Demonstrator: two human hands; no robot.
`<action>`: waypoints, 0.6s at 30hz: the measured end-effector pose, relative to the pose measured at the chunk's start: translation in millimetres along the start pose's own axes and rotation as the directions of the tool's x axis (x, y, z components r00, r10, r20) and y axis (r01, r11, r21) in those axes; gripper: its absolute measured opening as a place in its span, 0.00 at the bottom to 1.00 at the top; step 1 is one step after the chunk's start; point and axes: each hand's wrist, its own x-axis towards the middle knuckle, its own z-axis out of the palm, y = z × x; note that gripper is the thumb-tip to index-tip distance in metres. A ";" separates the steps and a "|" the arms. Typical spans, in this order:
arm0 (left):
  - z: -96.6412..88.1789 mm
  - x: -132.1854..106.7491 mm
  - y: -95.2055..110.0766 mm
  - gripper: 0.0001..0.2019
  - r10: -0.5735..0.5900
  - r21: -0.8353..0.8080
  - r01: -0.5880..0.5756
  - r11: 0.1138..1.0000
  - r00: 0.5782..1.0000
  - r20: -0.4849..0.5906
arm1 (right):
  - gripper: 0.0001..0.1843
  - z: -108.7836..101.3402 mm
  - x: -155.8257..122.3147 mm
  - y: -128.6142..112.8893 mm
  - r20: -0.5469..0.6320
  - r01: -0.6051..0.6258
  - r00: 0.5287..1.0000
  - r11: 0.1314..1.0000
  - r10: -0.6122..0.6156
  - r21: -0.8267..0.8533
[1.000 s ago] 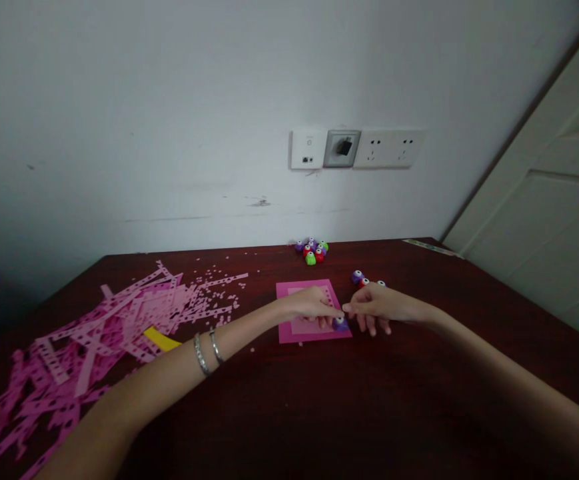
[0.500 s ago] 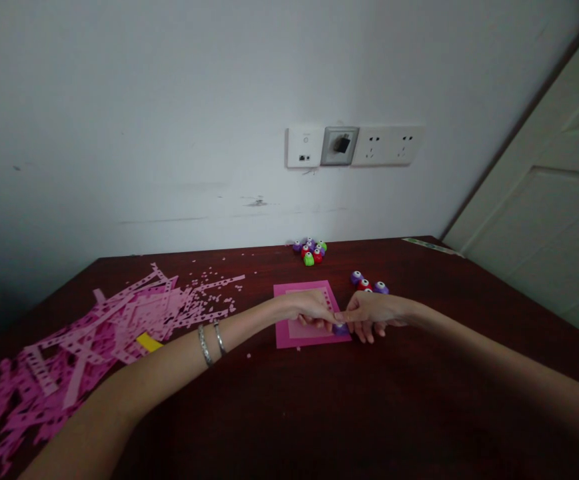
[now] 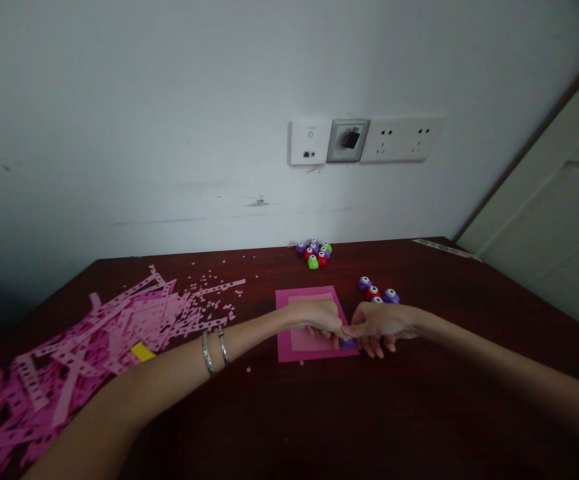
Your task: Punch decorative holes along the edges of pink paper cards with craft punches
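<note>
A light pink sheet (image 3: 302, 341) lies on a larger dark pink sheet (image 3: 283, 333) on the table. At the right edge of the sheets is a purple craft punch (image 3: 348, 343), mostly covered by the hands. My right hand (image 3: 382, 325) closes on this punch with its thumb stretched toward my left hand. Curled over the right side of the sheets, my left hand (image 3: 322, 319) touches the right thumb at the punch. What its fingertips hold is hidden. Beyond my right hand sit several more purple and red craft punches (image 3: 373, 293).
Pink punched paper strips (image 3: 84, 360) heap on the left, with a yellow piece (image 3: 142, 351) and scattered paper bits (image 3: 209, 303). A cluster of coloured punches (image 3: 314, 253) stands near the wall. A patterned strip (image 3: 446, 249) lies at the back right. Wall sockets (image 3: 402, 139) are above.
The view has shifted slightly, so the sheets and hands appear a little lower and further right. Both hands stay together at the sheets' right edge, with the left hand covering more of the holes there.
</note>
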 end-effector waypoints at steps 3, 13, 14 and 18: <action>1.4 0.0 1.0 0.12 0.005 0.012 -0.005 1.000 1.000 -0.013 | 0.31 1.4 -0.3 0.8 -0.014 0.009 1.000 1.000 -0.009 -0.005; 7.1 -14.7 -6.0 0.15 0.221 0.121 -0.199 0.972 0.954 -0.205 | 0.29 12.6 -10.2 -13.1 -0.158 -0.027 0.987 0.990 0.005 -0.138; 7.9 -15.4 -7.4 0.16 0.246 0.142 -0.217 0.966 0.941 -0.234 | 0.28 13.3 -11.4 -14.4 -0.172 -0.021 0.985 0.989 -0.005 -0.146; 12.2 -16.3 -13.0 0.19 0.309 0.187 -0.255 0.949 0.877 -0.368 | 0.27 14.2 -19.2 -15.3 -0.196 0.035 0.978 0.988 -0.065 -0.152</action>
